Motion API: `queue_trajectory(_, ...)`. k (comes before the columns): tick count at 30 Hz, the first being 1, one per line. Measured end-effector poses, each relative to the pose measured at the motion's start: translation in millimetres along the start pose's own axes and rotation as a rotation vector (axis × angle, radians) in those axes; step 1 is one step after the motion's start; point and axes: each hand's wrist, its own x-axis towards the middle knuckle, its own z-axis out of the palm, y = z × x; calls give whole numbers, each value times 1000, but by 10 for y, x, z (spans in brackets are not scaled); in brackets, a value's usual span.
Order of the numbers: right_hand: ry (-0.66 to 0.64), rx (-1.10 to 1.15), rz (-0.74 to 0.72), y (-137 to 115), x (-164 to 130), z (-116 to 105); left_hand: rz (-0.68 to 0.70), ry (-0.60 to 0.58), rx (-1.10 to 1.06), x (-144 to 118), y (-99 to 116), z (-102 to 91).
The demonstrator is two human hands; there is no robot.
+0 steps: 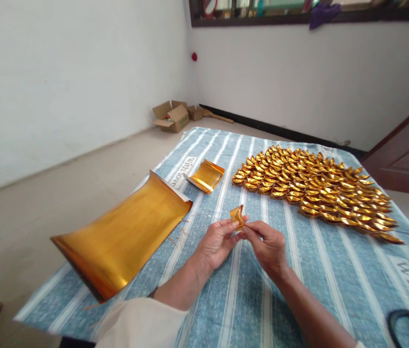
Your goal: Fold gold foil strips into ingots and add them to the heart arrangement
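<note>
Both hands meet over the striped cloth [247,299]: our left hand [216,243] and right hand [267,245] each pinch the small folded gold paper [237,214] between thumb and fingertips, just above the cloth's middle. We judge it very light, thin and slick (foil-like, so it probably creases for good), best held by its edges and corners rather than squeezed flat. Its pointed end tips up and away from us, long axis running roughly left to right. Near our left lies a stack of gold sheets [124,237]; to the right, rows of finished gold pieces [316,188].
</note>
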Motion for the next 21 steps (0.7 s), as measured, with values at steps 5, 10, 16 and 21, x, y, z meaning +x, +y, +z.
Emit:
queue_trajectory(5, -13, 78, 109, 60, 5, -22, 31, -24, 31, -8, -8, -8)
queue_trajectory(10, -6, 99, 111, 78, 19, -45, 23, 50, -3, -12, -9, -15)
queue_trajectory(16, -27, 114, 100, 28, 35, -73, 6, 116, -12, -2, 0, -56)
queue_trajectory(21, -42, 168, 146, 31, 21, -99, -16, 136, -24, -15, 38, -60)
